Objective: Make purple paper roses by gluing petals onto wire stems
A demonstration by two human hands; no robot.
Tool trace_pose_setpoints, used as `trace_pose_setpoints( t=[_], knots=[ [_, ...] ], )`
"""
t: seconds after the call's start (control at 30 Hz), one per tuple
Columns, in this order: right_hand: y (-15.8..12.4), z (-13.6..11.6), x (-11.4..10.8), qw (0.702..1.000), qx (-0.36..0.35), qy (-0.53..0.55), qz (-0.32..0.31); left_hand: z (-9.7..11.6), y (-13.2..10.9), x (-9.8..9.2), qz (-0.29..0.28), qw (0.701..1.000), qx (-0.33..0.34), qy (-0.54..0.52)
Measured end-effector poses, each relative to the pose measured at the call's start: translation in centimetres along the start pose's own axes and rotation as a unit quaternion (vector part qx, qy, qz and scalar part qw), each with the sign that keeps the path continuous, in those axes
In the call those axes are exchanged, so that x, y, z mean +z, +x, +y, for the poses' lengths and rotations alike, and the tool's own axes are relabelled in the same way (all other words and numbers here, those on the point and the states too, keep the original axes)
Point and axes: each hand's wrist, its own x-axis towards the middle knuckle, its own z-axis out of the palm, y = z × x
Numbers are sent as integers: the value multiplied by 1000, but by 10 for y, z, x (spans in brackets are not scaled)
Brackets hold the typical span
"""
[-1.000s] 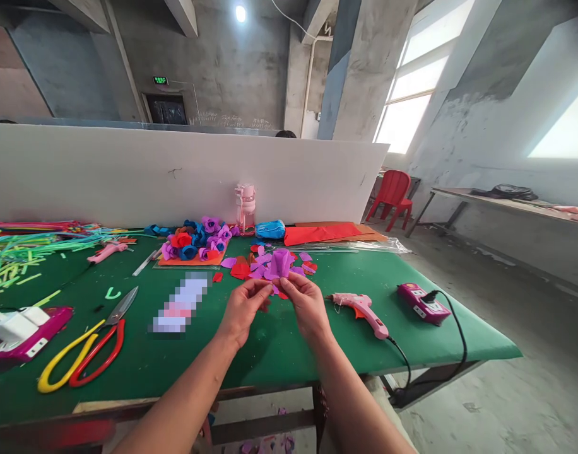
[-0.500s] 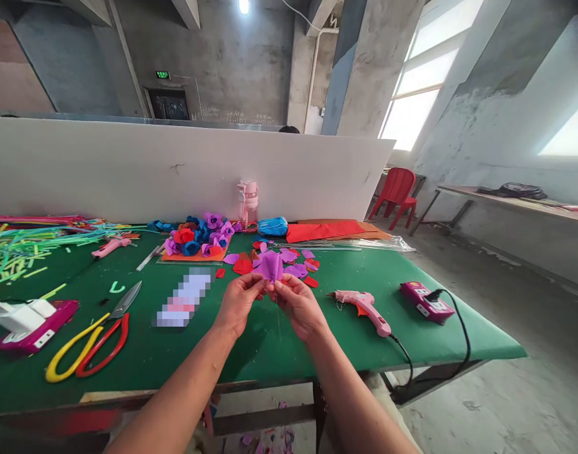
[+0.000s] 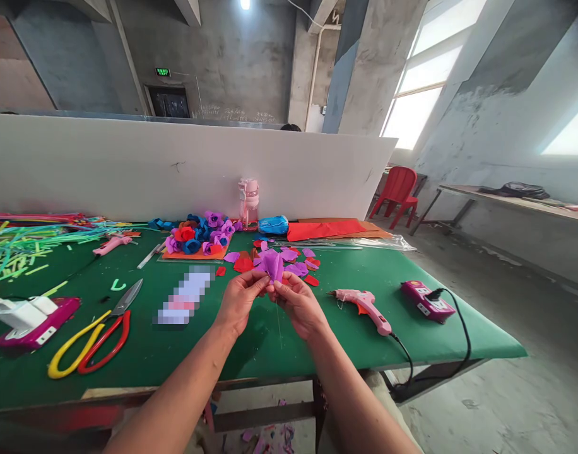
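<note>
My left hand (image 3: pixel 239 301) and my right hand (image 3: pixel 298 304) meet over the green table (image 3: pixel 289 353), fingertips pinched together at the base of a purple paper flower (image 3: pixel 271 263). A thin wire stem (image 3: pixel 278 321) hangs down from the flower between my hands. Behind the flower lie loose purple and red petals (image 3: pixel 296 263). A pink glue gun (image 3: pixel 365 306) rests just right of my right hand.
Finished paper roses (image 3: pixel 199 236) sit on an orange sheet by the white partition (image 3: pixel 175 170), beside a pink bottle (image 3: pixel 248 202). Scissors (image 3: pixel 93 343) lie left, with a second glue gun (image 3: pixel 110 244) and green strips (image 3: pixel 19 249). A power strip (image 3: pixel 426 301) and cable sit right.
The hands and flower have lowered slightly and drawn closer together; the flower has turned between the fingers. The camera shifted a little.
</note>
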Motion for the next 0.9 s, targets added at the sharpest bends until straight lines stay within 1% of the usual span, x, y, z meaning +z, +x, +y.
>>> trace_pose_setpoints(
  t=[0.2, 0.33, 0.53, 0.8, 0.9],
  knots=[
    [0, 1, 0, 1000, 6, 11, -3, 0, 1, -1, 18, 1000, 22, 9],
    [0, 1, -2, 1000, 13, 11, 5, 1, 1, -1, 17, 999, 23, 14],
    [0, 2, -3, 1000, 16, 6, 7, 0, 2, -1, 1, 999, 3, -35],
    [-1, 1, -1, 1000, 22, 12, 14, -1, -1, 3, -22, 996, -7, -85],
    [-2, 1, 0, 1000, 17, 7, 10, -1, -2, 4, -20, 994, -23, -108]
  ],
)
